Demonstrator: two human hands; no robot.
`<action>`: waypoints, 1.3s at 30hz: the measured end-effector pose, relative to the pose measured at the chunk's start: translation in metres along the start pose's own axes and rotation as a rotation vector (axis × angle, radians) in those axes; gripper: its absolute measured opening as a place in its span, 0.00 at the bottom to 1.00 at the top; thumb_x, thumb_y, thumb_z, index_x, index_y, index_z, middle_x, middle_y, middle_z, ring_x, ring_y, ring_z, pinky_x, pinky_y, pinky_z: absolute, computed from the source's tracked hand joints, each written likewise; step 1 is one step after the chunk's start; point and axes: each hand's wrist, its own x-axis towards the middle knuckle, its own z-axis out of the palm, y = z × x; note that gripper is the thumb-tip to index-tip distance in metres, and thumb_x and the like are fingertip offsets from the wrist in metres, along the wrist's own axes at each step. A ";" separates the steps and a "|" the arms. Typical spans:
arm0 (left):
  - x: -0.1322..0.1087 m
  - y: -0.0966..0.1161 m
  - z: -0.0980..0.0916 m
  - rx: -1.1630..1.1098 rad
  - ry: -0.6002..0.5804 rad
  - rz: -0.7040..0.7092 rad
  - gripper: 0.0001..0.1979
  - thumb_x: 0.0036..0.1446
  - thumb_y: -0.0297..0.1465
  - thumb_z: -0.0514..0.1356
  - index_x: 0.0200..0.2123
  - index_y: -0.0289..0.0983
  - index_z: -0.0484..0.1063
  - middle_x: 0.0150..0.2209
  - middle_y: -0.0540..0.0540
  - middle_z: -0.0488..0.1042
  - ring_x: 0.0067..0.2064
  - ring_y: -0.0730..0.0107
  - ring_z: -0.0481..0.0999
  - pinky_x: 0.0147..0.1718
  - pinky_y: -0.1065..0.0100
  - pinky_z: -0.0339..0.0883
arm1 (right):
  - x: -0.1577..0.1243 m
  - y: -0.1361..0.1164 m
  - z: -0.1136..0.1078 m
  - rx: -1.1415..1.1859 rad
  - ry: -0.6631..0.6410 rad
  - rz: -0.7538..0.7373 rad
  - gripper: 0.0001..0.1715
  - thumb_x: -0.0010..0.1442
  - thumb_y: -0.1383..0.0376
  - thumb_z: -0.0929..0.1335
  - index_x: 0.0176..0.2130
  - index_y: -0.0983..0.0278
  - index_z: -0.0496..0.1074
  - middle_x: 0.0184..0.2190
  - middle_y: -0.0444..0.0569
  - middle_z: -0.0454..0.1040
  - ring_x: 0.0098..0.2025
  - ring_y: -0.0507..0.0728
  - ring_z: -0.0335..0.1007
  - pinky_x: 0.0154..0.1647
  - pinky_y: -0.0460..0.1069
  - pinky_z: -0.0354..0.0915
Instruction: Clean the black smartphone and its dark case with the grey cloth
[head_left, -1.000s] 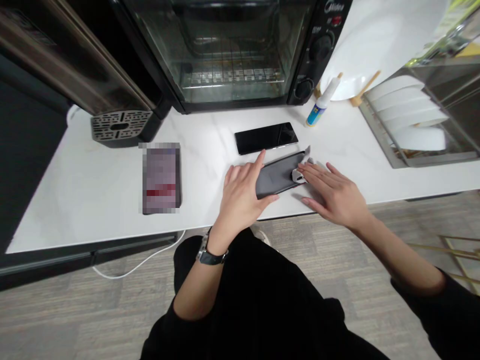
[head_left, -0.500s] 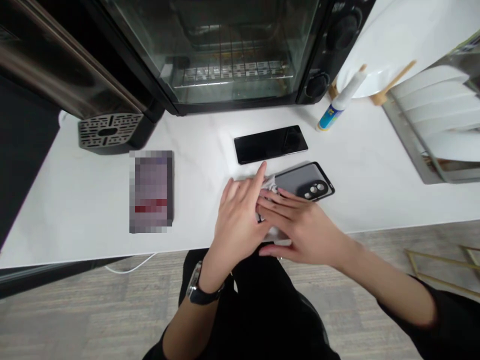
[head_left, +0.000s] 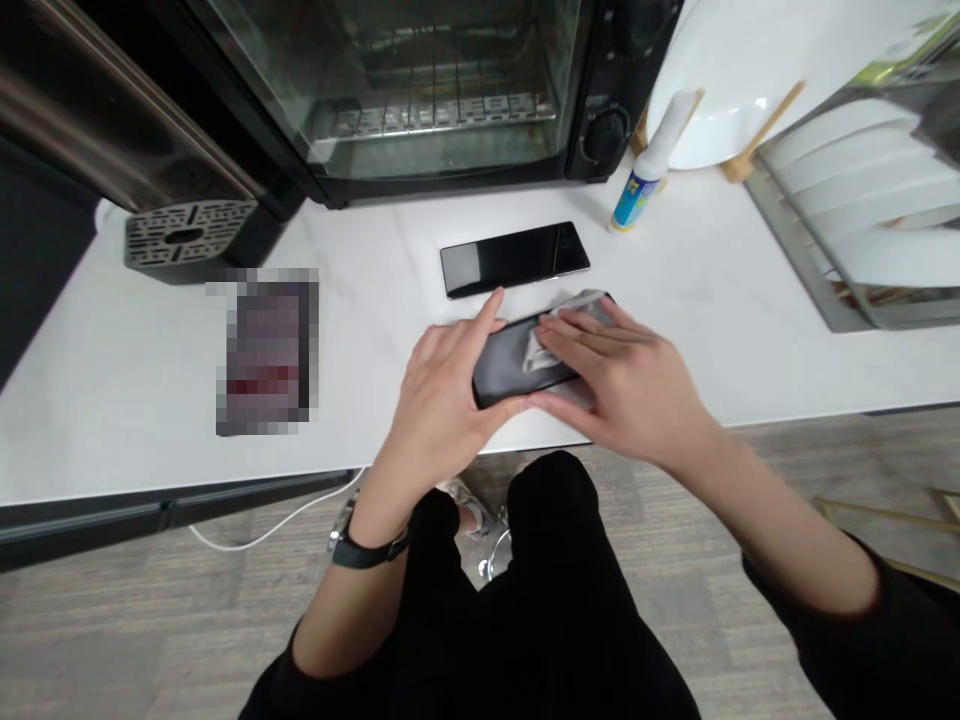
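Note:
My left hand [head_left: 446, 400] grips the left end of a grey phone case with a black rim [head_left: 501, 365], thumb on the near edge and fingers at the far side. On the case's right part, my right hand [head_left: 630, 390] presses a crumpled whitish cloth [head_left: 538, 352] flat under its fingers. The hand and cloth cover the camera cutouts. Just behind the case, a black smartphone [head_left: 516, 260] lies screen side up on the white counter [head_left: 375, 360], touched by neither hand.
A toaster oven [head_left: 450, 185] stands at the back. To its right are a spray bottle [head_left: 636, 195] and a rack [head_left: 832, 300] of white dishes. A blurred-out flat item [head_left: 266, 350] and a black drip tray [head_left: 187, 235] are on the left.
My right hand has slid the cloth rightward along the case, over the end with the camera holes. The left hand now grips the case's left end, which shows bare. The view has shifted slightly.

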 end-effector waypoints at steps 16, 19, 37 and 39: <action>0.041 0.002 -0.032 0.389 -0.265 0.263 0.42 0.66 0.42 0.66 0.74 0.32 0.53 0.66 0.35 0.70 0.63 0.49 0.70 0.66 0.52 0.63 | 0.007 0.055 -0.021 -0.032 -0.114 -0.294 0.33 0.72 0.52 0.67 0.65 0.72 0.71 0.63 0.62 0.75 0.65 0.69 0.74 0.66 0.66 0.72; 0.048 -0.001 -0.032 0.359 -0.291 0.278 0.44 0.66 0.40 0.66 0.76 0.34 0.49 0.66 0.37 0.70 0.62 0.53 0.71 0.64 0.56 0.65 | 0.041 0.045 -0.008 0.114 -0.190 -0.453 0.36 0.72 0.48 0.66 0.64 0.74 0.72 0.65 0.63 0.74 0.69 0.69 0.69 0.70 0.65 0.68; 0.047 -0.007 -0.027 0.251 -0.252 0.222 0.46 0.67 0.41 0.63 0.78 0.36 0.42 0.61 0.37 0.71 0.59 0.50 0.69 0.62 0.49 0.66 | 0.042 0.106 -0.040 0.283 -0.283 -0.612 0.46 0.64 0.50 0.74 0.72 0.66 0.63 0.60 0.52 0.79 0.65 0.61 0.75 0.70 0.56 0.70; 0.046 -0.007 -0.025 0.238 -0.248 0.219 0.45 0.67 0.40 0.63 0.78 0.36 0.42 0.60 0.38 0.71 0.59 0.51 0.69 0.62 0.50 0.65 | 0.046 0.087 -0.030 0.339 -0.335 -0.597 0.49 0.65 0.48 0.73 0.73 0.69 0.61 0.66 0.56 0.74 0.69 0.63 0.69 0.75 0.59 0.62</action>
